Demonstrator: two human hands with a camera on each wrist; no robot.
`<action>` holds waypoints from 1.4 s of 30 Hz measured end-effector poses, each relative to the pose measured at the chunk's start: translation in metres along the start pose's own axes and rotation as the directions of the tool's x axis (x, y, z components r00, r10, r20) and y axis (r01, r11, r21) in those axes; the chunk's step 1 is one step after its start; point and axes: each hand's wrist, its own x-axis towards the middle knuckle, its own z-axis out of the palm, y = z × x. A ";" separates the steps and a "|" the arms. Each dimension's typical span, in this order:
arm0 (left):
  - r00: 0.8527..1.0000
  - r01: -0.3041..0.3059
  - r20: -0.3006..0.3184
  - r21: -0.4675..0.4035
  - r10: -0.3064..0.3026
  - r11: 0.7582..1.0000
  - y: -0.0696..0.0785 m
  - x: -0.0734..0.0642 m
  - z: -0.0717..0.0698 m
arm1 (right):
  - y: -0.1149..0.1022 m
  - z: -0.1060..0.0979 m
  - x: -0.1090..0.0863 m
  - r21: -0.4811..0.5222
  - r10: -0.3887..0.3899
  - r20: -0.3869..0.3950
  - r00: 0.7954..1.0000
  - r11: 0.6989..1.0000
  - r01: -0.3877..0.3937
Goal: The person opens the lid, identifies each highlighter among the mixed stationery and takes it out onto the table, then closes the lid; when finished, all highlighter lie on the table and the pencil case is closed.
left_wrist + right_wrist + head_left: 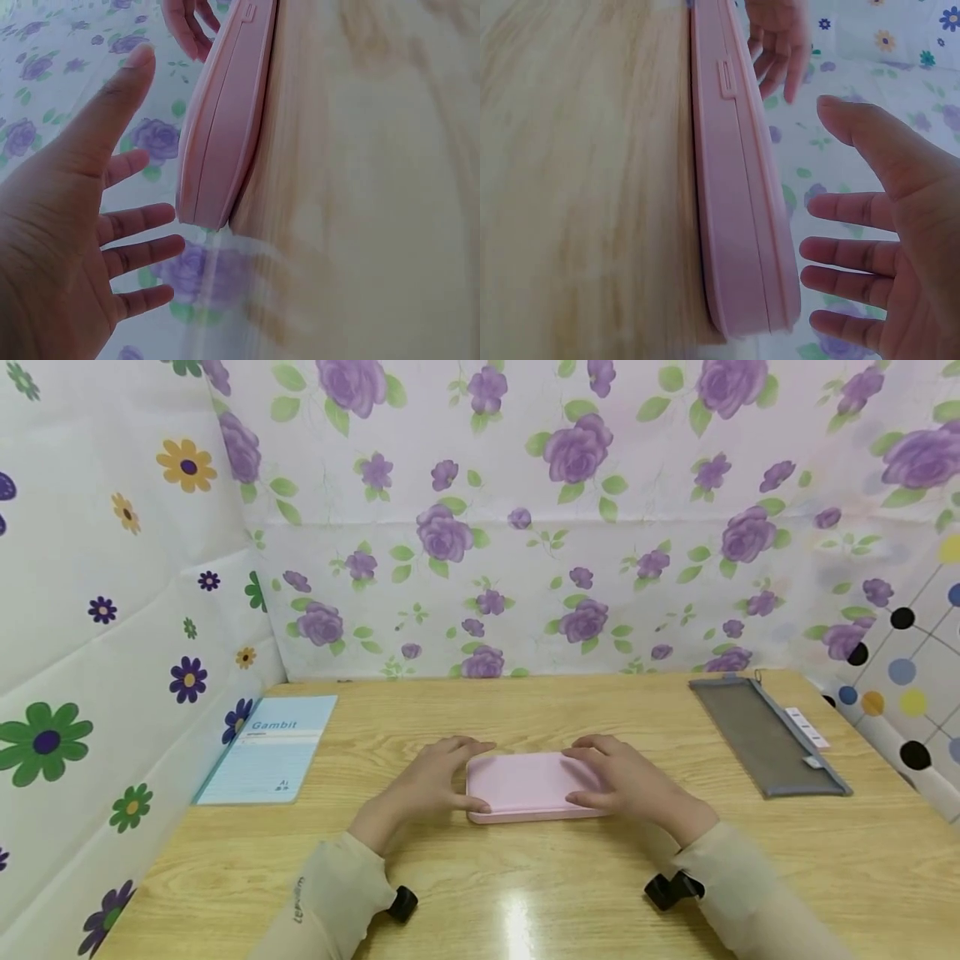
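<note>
A flat pink pencil case (521, 783) with rounded corners lies closed on the wooden table. A seam and a small latch run along its front side (735, 172) in the right wrist view. My left hand (429, 781) hovers at its left end, thumb and fingers spread apart. At the opposite end my right hand (628, 783) overlaps the case in the head view, its thumb and fingers likewise spread. Both wrist views show straight fingers close to the case's ends, with nothing gripped in either palm.
On the left of the table (517, 714) lies a light blue notebook (273, 760). At the right sits a grey mesh zip pouch (761, 735), with a small white strip (807, 727) beside it. Flower-patterned sheets (517, 593) hang behind and at the left.
</note>
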 end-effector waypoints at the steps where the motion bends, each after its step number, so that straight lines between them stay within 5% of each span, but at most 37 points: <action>1: 1.000 0.003 0.006 0.002 -0.003 1.000 0.001 0.000 0.001 | -0.001 0.002 0.001 0.000 -0.007 0.003 1.000 1.000 0.007; 10: 0.999 -0.013 0.031 0.036 0.012 0.999 0.001 0.000 0.015 | -0.006 0.012 0.003 -0.020 -0.044 0.036 0.998 0.999 0.045; 42: 0.995 -0.016 -0.097 0.038 0.020 0.999 -0.008 0.001 0.039 | 0.012 0.037 0.008 -0.061 -0.067 -0.086 0.994 0.996 0.062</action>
